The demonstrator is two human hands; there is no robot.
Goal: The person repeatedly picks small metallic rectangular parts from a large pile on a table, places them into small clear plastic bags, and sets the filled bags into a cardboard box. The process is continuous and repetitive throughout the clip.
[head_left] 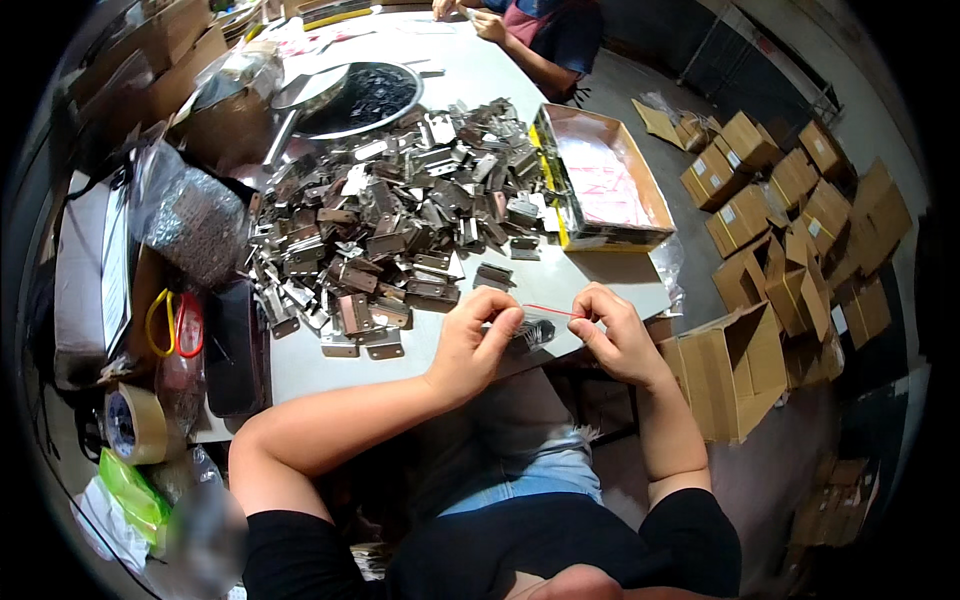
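Far left: tan roll of tape (150, 425), on its side at the table's near corner. Above it a yellow handle loop (149, 325), a red one (201, 325) just beside. Clear plastic bag (195, 225) behind, packed with small brownish pieces. Dark case (235, 350) next, lying flat on the pale table (430, 350).

Farther back, a round pan (420, 88) holding dark pieces (370, 98). In front of it, a wide loose heap of metal brackets (390, 220), some strays at its near edge.

Left hand (470, 345), near table edge: fingers curled, thumb and fingertips pinched on one end of a thin red strand (550, 310). The strand runs nearly straight between both hands — just below it, a small silvery bundle (537, 333), parts too small to tell.

Co-worker (545, 35) at the far side, forearms at the table. Open box (600, 122) nearer, red-and-white sheets (600, 190) inside.

Right hand (622, 338): likewise nearly closed, pinching the strand's other end. Far right, brown cartons (800, 180) on the floor
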